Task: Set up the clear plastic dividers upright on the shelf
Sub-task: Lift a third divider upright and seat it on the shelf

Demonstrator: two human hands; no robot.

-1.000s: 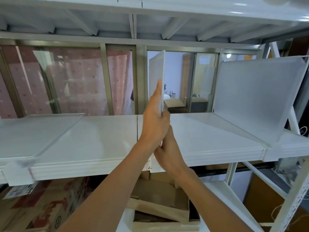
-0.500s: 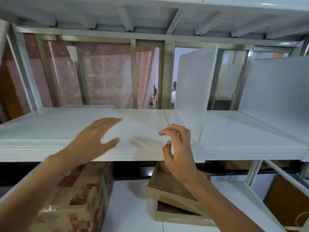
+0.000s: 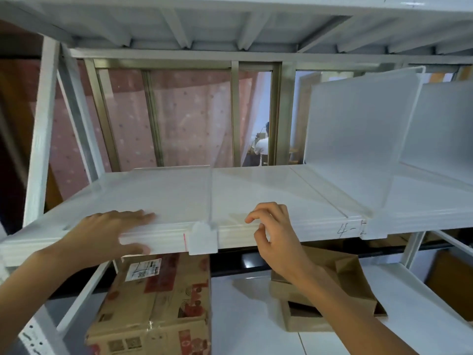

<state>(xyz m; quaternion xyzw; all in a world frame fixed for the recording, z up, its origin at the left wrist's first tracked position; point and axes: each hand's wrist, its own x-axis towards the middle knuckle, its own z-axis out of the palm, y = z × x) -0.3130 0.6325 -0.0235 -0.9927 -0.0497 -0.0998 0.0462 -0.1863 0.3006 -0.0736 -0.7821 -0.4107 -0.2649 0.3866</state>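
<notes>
Head view: left hand (image 3: 110,233) open, palm flat on the clear plastic divider lying flat (image 3: 163,193), at the front edge of the white metal shelf (image 3: 256,188). Right hand (image 3: 275,231) loosely curled, empty, just right of that divider's front clip (image 3: 202,238). Further right, upright clear plastic divider (image 3: 358,139) stands on the shelf. Below the shelf, printed cardboard box (image 3: 158,303).

A storeroom: white metal shelves (image 3: 281,190) stand in front of the hands, and cardboard boxes (image 3: 158,303) sit below them.
</notes>
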